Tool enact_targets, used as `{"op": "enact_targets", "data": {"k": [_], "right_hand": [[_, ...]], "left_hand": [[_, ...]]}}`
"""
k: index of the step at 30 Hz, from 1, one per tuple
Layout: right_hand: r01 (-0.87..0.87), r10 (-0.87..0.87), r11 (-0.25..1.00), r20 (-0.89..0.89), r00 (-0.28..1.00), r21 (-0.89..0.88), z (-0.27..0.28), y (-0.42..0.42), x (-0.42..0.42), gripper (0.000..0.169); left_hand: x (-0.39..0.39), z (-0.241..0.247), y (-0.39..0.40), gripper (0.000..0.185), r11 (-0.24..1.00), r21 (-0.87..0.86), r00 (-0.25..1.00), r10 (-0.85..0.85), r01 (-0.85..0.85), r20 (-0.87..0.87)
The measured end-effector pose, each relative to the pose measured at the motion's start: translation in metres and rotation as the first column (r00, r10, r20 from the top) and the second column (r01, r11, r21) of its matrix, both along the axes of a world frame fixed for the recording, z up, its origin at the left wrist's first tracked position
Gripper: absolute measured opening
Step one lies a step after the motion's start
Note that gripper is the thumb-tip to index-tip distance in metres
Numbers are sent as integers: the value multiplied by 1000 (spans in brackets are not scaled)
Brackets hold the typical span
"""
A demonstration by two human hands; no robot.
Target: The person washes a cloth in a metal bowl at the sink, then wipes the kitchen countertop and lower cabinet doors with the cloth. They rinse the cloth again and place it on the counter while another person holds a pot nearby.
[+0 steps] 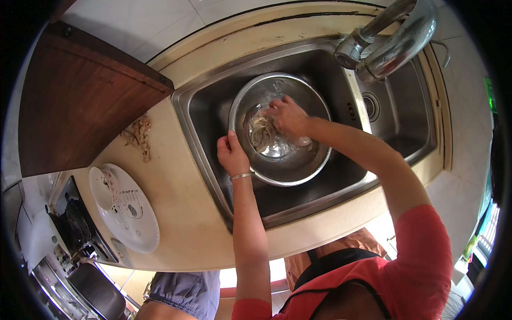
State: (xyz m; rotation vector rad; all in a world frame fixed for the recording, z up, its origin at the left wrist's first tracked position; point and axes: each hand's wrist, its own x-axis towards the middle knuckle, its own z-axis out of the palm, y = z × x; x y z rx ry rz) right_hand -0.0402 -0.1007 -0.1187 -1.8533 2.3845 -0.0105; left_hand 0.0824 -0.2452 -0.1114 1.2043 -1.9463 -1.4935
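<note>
A round stainless steel bowl (292, 170) rests in the larger sink basin, with a pale, stringy clump of food (263, 134) lying wet at its bottom left. My left hand (233, 154) grips the left rim of the bowl, thumb over the edge; a metal bangle is on that wrist. Inside the bowl, my right hand (290, 120) is at the upper right of the clump, slightly blurred, its fingers bent and apart. Its fingertips touch or nearly touch the clump; whether they hold any of it cannot be told.
A chrome faucet (390, 60) overhangs the divider and smaller basin (404, 116) at right. On the left counter are knobbly brown roots or scraps (140, 134), a white plate (148, 228) bearing a bowl (102, 190), and a dark wooden board (88, 96). Another person's clothed leg (186, 292) shows below.
</note>
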Motion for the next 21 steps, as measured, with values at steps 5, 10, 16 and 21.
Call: {"op": "enact_targets", "data": {"k": [5,10,16,21], "right_hand": [[-227,224,938,39,974,261,-24,-2,22,9],[263,-253,958,-98,962,111,-38,32,-6,11],[-267,227,905,154,962,330,-34,43,35,12],[278,-270,924,-66,961,264,-39,38,6,17]], "left_hand": [[3,-7,-6,30,1000,0,1000,6,-6,-19],[-1,2,2,30,999,-40,1000,-2,0,-26],[-1,-1,-2,31,999,-30,1000,21,-21,-10],[1,-5,-3,31,999,-50,1000,6,-6,-7]]}}
